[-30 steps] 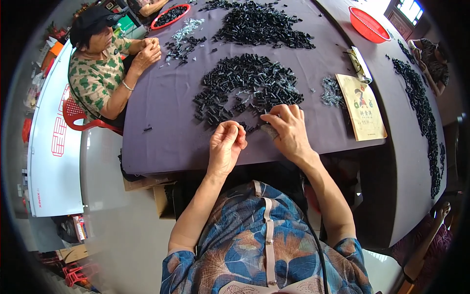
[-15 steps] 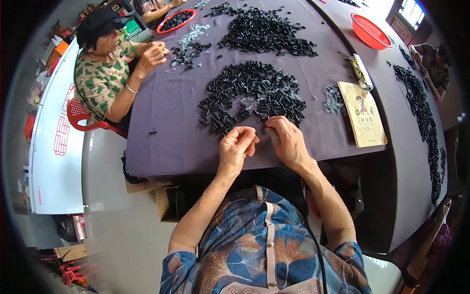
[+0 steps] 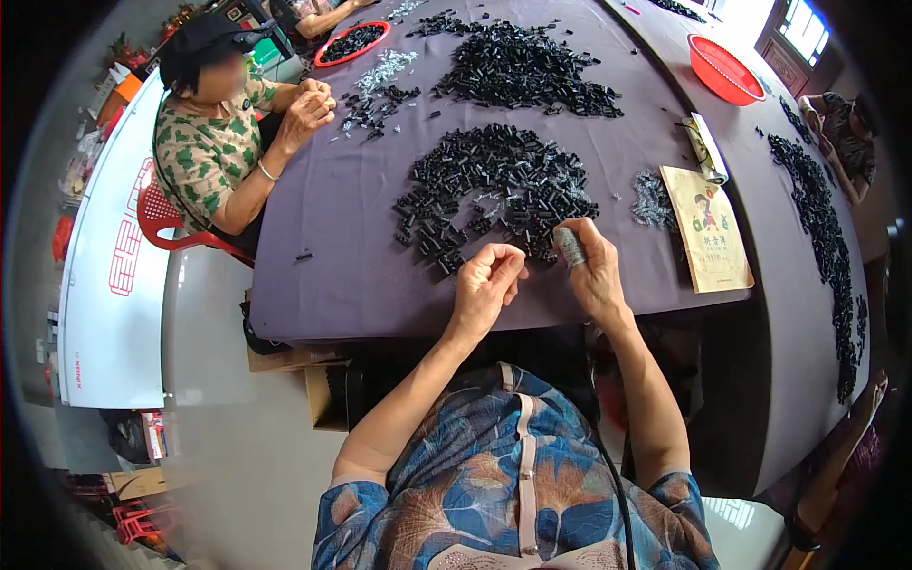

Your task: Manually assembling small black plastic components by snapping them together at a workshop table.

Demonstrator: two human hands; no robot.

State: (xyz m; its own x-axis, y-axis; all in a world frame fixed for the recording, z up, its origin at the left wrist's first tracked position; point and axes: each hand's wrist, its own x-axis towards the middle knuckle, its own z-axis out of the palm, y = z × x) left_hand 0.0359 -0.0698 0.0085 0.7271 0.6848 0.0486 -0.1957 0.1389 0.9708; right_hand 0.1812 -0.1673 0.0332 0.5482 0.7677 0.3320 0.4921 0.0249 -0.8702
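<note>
Above the near edge of the cloth-covered table, my left hand (image 3: pixel 489 287) is closed, its thumb and forefinger pressed together. Whatever lies between those fingertips is too small to make out. My right hand (image 3: pixel 598 275) hovers a little to the right, apart from the left one, with its fingers curled in. A grey wrapping (image 3: pixel 571 247) covers one of its fingers, and I cannot see what the fingertips hold. Just beyond both hands spreads a pile of small black plastic pieces (image 3: pixel 456 180), with some pale bits among them. The right hand is at this pile's near right edge.
A larger black heap (image 3: pixel 518 71) lies farther back. Small clear pieces (image 3: pixel 652 201) sit beside a yellow booklet (image 3: pixel 708 233) on the right. Red baskets (image 3: pixel 727 71) (image 3: pixel 351 44) stand farther off. At the left, a co-worker (image 3: pixel 214 142) handles small pieces beside another pile.
Both my hands have shifted to the right, and the gap between them has widened. The right hand has turned, bringing its wrapped finger into plainer view.
</note>
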